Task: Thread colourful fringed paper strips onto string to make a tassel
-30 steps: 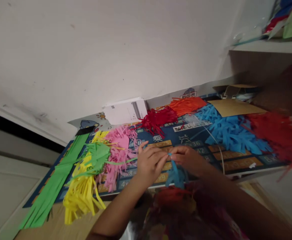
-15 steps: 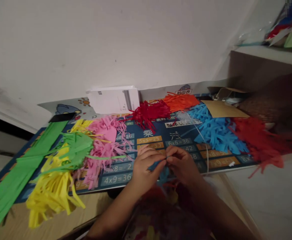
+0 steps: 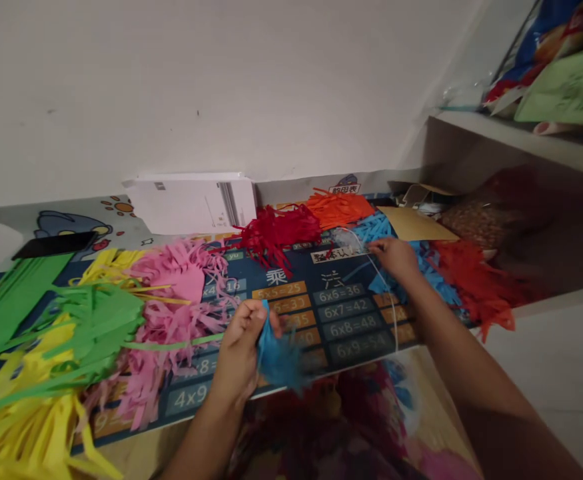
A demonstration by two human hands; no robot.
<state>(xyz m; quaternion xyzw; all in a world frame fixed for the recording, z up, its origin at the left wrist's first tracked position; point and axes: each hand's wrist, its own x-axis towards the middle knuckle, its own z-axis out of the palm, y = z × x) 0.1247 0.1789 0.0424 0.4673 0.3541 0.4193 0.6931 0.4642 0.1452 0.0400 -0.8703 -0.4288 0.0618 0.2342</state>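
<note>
A fringed blue paper tassel (image 3: 278, 357) is pinched in my left hand (image 3: 241, 347) above the table's front edge, its strands blurred and hanging to the right. My right hand (image 3: 396, 257) reaches over a pile of blue fringed paper (image 3: 436, 273). Its fingertips are closed at a thin white string (image 3: 390, 300), which runs down over the table edge. Left of my left hand lie pink fringed paper (image 3: 181, 287), a green tassel (image 3: 101, 317) and yellow fringed paper (image 3: 36, 427). Dark red (image 3: 281, 230) and orange (image 3: 338, 208) bunches sit farther back.
Against the wall leans a white box (image 3: 194, 203). A dark phone (image 3: 54, 245) lies at the back left on green paper strips (image 3: 16, 293). To the right are a tan card (image 3: 416, 223), red fringed paper (image 3: 481, 280) and a shelf (image 3: 521, 137) holding bags.
My hands have parted. The left has moved left with the blue tassel, while the right has reached forward and right to the string. The view has shifted to the right.
</note>
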